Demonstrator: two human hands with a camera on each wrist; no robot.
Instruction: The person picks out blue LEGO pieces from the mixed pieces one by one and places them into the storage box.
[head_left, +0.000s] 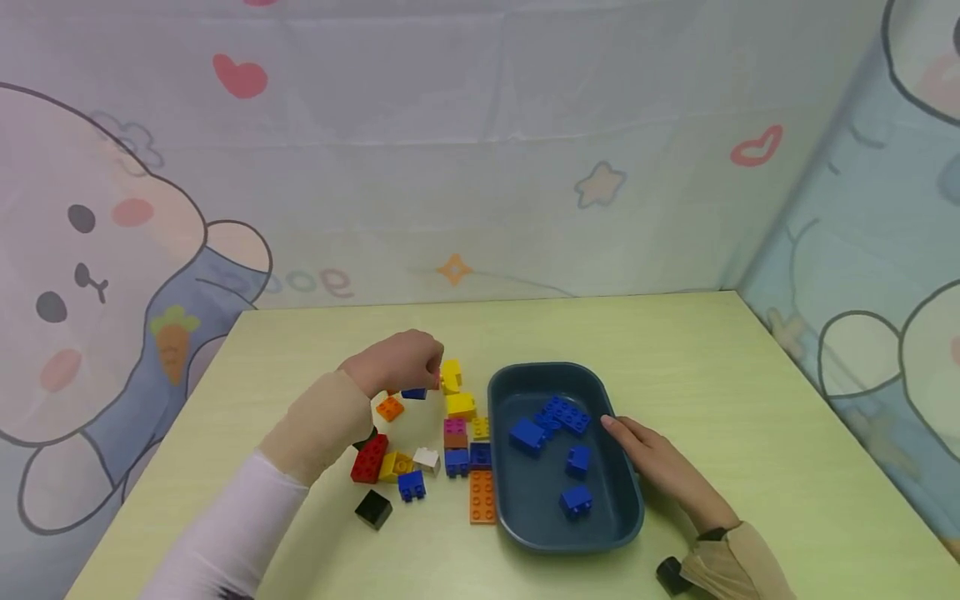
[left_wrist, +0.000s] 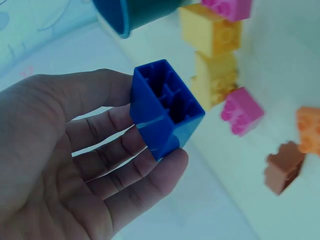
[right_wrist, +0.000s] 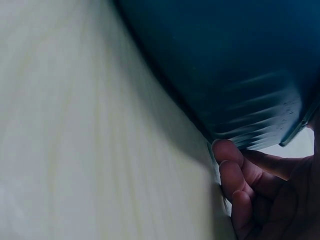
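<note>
Over the far left of the brick group, my left hand [head_left: 401,360] pinches a blue toy brick [left_wrist: 165,107] between thumb and fingers, its hollow underside showing in the left wrist view. A pink brick [left_wrist: 242,111] and yellow bricks [left_wrist: 215,77] lie beyond it. My right hand [head_left: 656,457] holds the right side of a dark blue-green plastic bin [head_left: 630,508], at its rim in the head view. Curled fingers [right_wrist: 231,176] sit against its outer wall in the right wrist view. Several blue bricks [head_left: 576,502] lie inside the bin.
Left of the bin, loose bricks lie on the pale table [head_left: 750,375]: a long orange one [head_left: 482,497], a red [head_left: 370,459], a white [head_left: 427,460], a black [head_left: 373,509] and several more. A printed cloth [head_left: 480,167] hangs behind the table.
</note>
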